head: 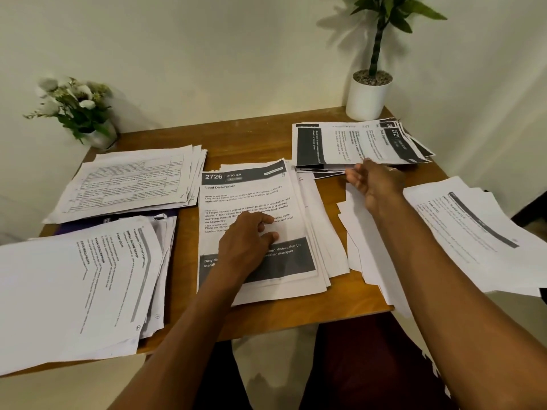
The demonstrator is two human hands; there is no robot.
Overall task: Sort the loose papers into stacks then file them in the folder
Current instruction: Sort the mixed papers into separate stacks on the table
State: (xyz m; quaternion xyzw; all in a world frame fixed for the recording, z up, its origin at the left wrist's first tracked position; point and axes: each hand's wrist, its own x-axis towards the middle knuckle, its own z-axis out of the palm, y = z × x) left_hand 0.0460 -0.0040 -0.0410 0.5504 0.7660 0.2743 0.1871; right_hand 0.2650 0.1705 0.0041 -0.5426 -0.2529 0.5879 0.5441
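Observation:
Several paper stacks cover a small wooden table [349,306]. My left hand [247,239] rests on the middle stack [251,190], whose top sheet reads "2726 Kitchen, Load Dishwasher". My right hand [374,180] reaches to the near edge of the far-right stack [352,143] of dark-banded sheets, fingers relaxed and touching its edge. A table-form stack [130,182] lies at the far left. Another stack [88,285] overhangs the near-left edge. Blank white sheets [364,255] lie under my right forearm, and one more stack [470,232] hangs off the right edge. A purple folder [118,221] peeks out between the two left stacks.
A white pot with a tall green plant [368,96] stands at the table's back right corner. A small vase of white flowers [80,110] stands at the back left. Walls close in behind and to the right. Bare wood shows between the stacks.

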